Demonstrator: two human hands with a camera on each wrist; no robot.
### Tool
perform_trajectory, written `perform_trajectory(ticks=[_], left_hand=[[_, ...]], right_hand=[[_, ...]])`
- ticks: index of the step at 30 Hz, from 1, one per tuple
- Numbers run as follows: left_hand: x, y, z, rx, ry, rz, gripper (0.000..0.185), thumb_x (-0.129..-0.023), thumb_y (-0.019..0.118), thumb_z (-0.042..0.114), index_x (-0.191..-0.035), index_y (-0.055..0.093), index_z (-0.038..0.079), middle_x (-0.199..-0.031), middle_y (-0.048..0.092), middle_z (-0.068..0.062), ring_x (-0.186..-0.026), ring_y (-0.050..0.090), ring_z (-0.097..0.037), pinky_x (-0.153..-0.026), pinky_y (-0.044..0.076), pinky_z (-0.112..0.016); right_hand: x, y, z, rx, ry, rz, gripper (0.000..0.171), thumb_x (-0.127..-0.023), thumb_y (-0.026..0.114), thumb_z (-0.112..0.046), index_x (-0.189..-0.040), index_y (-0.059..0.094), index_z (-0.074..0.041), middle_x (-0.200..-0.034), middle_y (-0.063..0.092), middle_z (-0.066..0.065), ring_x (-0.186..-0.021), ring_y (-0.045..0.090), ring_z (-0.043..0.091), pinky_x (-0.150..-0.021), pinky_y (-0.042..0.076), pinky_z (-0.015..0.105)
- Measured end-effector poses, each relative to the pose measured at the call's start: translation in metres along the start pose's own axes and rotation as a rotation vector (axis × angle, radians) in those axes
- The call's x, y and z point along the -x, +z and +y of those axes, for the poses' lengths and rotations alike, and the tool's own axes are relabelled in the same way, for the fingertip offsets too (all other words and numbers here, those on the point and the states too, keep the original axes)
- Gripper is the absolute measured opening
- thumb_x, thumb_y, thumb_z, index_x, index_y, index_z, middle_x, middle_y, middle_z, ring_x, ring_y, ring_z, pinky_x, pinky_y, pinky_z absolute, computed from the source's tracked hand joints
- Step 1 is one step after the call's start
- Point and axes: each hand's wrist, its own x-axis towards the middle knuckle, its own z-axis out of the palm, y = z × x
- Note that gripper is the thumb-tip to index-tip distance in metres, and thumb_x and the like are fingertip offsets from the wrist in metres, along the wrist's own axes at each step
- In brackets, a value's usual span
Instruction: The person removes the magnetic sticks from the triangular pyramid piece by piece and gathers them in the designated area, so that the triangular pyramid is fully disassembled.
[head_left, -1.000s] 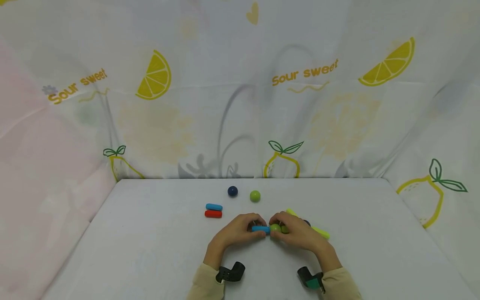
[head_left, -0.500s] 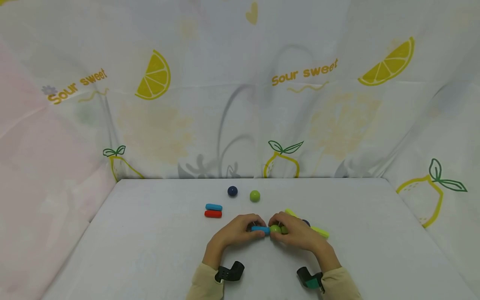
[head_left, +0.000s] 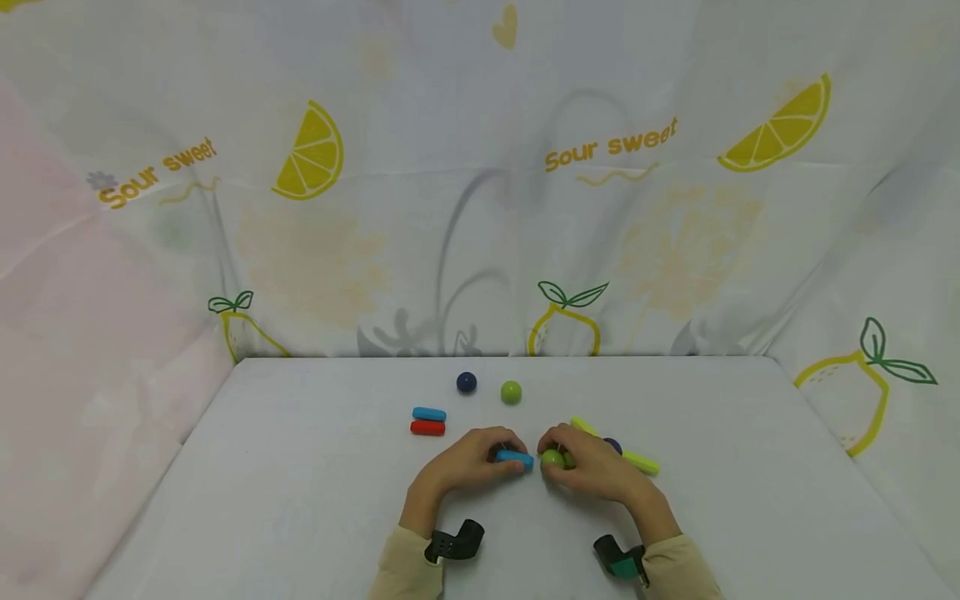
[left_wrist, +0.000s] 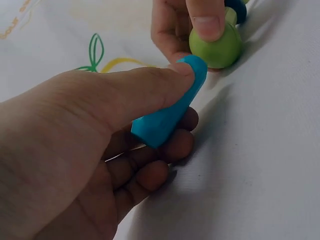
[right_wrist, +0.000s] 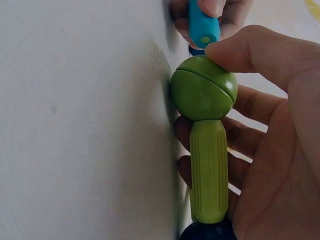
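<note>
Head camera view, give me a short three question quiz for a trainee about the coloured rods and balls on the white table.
1. Which hand grips the short blue plastic rod: the left hand or the right hand?
2. True or false: the loose green ball at the back of the white table lies left of the dark blue ball.
3. Fill in: beside the free blue rod lies a ___ rod.

Key: 1. The left hand. 2. False, it lies to the right. 3. Red.
</note>
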Motion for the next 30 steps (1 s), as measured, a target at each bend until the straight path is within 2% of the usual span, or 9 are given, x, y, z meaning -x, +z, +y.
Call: perform_trajectory(ticks=[12,18,25,30], left_hand=[[0.011,-0.012,-0.002,0.013,-0.026,0.066,0.018,-0.089,0.067,0.023,-0.106,0.065,0.019,-0.101,0.065,0.007,-0.086,0.053,-0.007,-0.079,0.046,-0.022],[0.019,-0.023,-0.006,0.030,-0.068,0.115,0.019,-0.088,0.067,0.023,-0.107,0.063,0.021,-0.101,0.063,0.009,-0.090,0.053,-0.009,-0.081,0.045,-0.025],[0.037,-0.042,-0.012,-0.005,-0.080,0.220,0.022,-0.086,0.069,0.022,-0.107,0.062,0.025,-0.102,0.063,0.011,-0.087,0.054,-0.010,-0.079,0.044,-0.024],[0.051,-0.054,-0.021,0.001,-0.071,0.313,0.024,-0.085,0.071,0.017,-0.107,0.064,0.023,-0.101,0.065,0.006,-0.086,0.054,-0.014,-0.078,0.044,-0.023]], right_hand=[[0.001,0.000,0.000,0.002,0.007,-0.004,0.015,-0.088,0.061,-0.019,-0.104,0.061,-0.019,-0.093,0.055,-0.011,-0.079,0.048,0.003,-0.071,0.043,0.021],[0.001,-0.001,-0.001,0.010,0.024,-0.012,0.016,-0.088,0.061,-0.020,-0.104,0.060,-0.020,-0.092,0.054,-0.011,-0.080,0.048,0.004,-0.070,0.042,0.021],[0.001,-0.002,-0.002,0.018,0.016,-0.007,0.015,-0.089,0.062,-0.020,-0.104,0.060,-0.019,-0.093,0.055,-0.011,-0.082,0.048,0.004,-0.073,0.043,0.023],[0.002,-0.001,-0.002,0.023,0.018,-0.005,0.015,-0.089,0.062,-0.021,-0.104,0.060,-0.020,-0.094,0.054,-0.012,-0.083,0.048,0.004,-0.074,0.043,0.023]])
